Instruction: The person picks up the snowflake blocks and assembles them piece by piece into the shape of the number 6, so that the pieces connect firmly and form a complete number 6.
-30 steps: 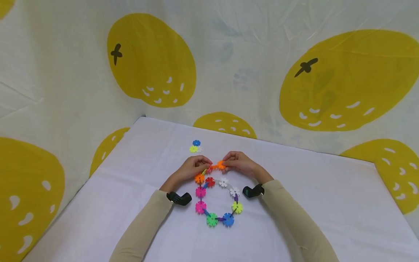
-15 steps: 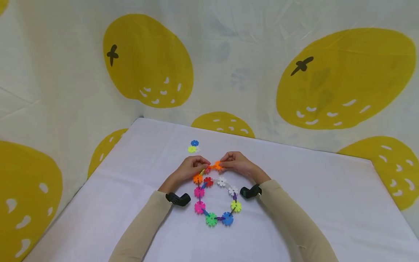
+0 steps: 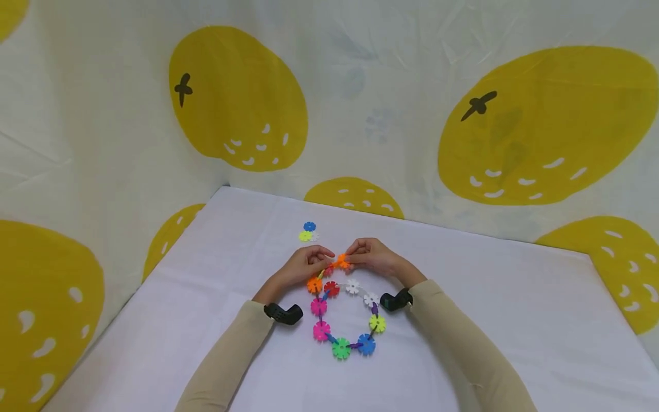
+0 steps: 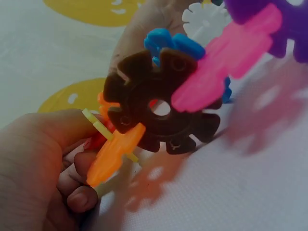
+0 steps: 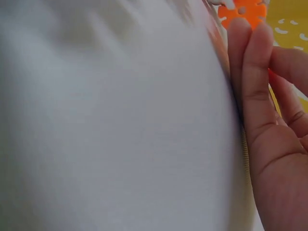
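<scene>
Flower-shaped plastic linking discs form a loop in the head view, its green disc (image 3: 341,348) nearest the person. My left hand (image 3: 304,264) pinches the chain's far end at a red disc (image 3: 329,270), mostly hidden by fingers. My right hand (image 3: 378,256) grips an orange disc (image 3: 341,260) between thumb and fingertips, right up against that end. In the left wrist view, a yellow disc (image 4: 98,124), an orange disc (image 4: 110,161), a brown disc (image 4: 134,86) and a pink disc (image 4: 226,62) interlock beside the left hand (image 4: 43,163). The right wrist view shows the gripped orange disc partly.
Beyond the left hand lie three loose discs: a blue disc (image 3: 309,226), a yellow disc (image 3: 305,236) and a white disc (image 3: 315,237). A white cloth (image 3: 504,320) covers the table. Behind it hangs a fruit-patterned curtain (image 3: 370,114).
The right hand has moved slightly left with the orange disc, closer to the left hand. The loop's near side has swung a little to the right.
</scene>
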### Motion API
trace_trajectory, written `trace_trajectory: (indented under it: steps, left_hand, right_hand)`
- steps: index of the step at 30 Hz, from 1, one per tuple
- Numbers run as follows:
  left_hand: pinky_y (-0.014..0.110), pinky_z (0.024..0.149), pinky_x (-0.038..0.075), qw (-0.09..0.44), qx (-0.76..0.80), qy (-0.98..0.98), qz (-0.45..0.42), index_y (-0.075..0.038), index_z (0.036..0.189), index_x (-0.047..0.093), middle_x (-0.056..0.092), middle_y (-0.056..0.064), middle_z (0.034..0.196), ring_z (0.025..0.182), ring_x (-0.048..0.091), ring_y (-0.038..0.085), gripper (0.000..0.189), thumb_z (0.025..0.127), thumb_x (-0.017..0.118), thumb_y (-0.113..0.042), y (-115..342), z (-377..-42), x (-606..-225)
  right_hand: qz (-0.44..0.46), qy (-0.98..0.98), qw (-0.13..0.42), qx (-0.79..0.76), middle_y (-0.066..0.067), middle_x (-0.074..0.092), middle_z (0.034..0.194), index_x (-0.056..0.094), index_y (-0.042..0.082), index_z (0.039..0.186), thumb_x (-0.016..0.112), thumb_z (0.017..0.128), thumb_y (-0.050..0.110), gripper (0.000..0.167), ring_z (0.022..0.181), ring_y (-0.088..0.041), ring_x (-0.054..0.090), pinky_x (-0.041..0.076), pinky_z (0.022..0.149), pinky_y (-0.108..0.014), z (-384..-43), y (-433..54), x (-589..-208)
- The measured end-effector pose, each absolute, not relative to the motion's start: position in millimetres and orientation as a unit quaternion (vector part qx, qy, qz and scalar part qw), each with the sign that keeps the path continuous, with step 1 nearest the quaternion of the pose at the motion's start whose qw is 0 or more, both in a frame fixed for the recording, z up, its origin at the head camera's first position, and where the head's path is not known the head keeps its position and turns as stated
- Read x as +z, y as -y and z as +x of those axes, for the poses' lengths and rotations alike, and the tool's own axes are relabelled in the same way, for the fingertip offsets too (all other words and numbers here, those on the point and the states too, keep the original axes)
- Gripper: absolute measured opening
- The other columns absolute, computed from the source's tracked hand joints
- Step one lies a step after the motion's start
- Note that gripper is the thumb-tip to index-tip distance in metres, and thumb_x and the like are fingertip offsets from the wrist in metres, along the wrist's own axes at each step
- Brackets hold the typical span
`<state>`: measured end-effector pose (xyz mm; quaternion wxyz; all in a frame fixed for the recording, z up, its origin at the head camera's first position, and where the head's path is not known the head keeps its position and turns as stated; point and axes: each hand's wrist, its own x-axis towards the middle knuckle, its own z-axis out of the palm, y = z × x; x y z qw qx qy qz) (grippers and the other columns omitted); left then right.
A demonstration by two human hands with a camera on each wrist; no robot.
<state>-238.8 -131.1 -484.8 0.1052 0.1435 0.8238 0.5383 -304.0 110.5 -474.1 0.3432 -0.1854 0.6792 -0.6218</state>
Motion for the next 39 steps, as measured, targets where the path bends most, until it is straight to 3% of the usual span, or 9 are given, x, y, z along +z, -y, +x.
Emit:
trace_trajectory:
  steps: [11, 21, 24, 32, 39]
  left_hand:
    - [0.020, 0.057, 0.038, 0.097, 0.532, -0.829, 0.142, -0.006, 0.110, 0.069, 0.060, -0.001, 0.076, 0.064, 0.047, 0.014, 0.025, 0.095, 0.064, -0.026, 133, -240, -487]
    - [0.021, 0.066, 0.046, 0.098, 0.548, -0.822, 0.122, -0.006, 0.112, 0.067, 0.067, 0.003, 0.096, 0.071, 0.054, 0.015, 0.026, 0.094, 0.067, -0.025, 132, -238, -487]
    - [0.020, 0.064, 0.045, 0.093, 0.546, -0.822, 0.135, -0.004, 0.110, 0.068, 0.069, 0.005, 0.095, 0.069, 0.053, 0.015, 0.025, 0.093, 0.068, -0.022, 132, -238, -487]
    - [0.020, 0.065, 0.046, 0.099, 0.553, -0.816, 0.137, -0.005, 0.110, 0.068, 0.070, 0.003, 0.093, 0.071, 0.055, 0.013, 0.024, 0.093, 0.068, -0.023, 132, -239, -487]
    - [0.018, 0.065, 0.046, 0.106, 0.556, -0.809, 0.156, -0.005, 0.109, 0.069, 0.070, 0.006, 0.095, 0.072, 0.056, 0.013, 0.025, 0.092, 0.069, -0.023, 132, -239, -486]
  right_hand:
    - [-0.251, -0.703, 0.369, -0.554, -0.012, 0.071, 0.093, 0.058, -0.006, 0.111, 0.061, 0.094, 0.001, 0.019, 0.075, -0.020, 0.067, 0.057, 0.078, -0.031, -312, -102, -466]
    - [-0.268, -0.707, 0.379, -0.533, -0.012, 0.073, 0.093, 0.061, -0.005, 0.107, 0.064, 0.093, 0.001, 0.016, 0.079, -0.021, 0.070, 0.054, 0.086, -0.032, -315, -93, -469]
    - [-0.280, -0.719, 0.376, -0.513, -0.012, 0.073, 0.093, 0.062, -0.003, 0.105, 0.066, 0.091, 0.004, 0.017, 0.080, -0.021, 0.069, 0.054, 0.087, -0.031, -315, -89, -467]
    - [-0.279, -0.747, 0.348, -0.493, -0.008, 0.070, 0.086, 0.065, 0.000, 0.104, 0.065, 0.094, 0.012, 0.017, 0.071, -0.019, 0.063, 0.054, 0.074, -0.029, -322, -81, -459]
    - [-0.275, -0.771, 0.311, -0.484, -0.007, 0.068, 0.080, 0.066, 0.001, 0.105, 0.067, 0.093, 0.012, 0.017, 0.069, -0.019, 0.060, 0.053, 0.071, -0.026, -330, -67, -456]
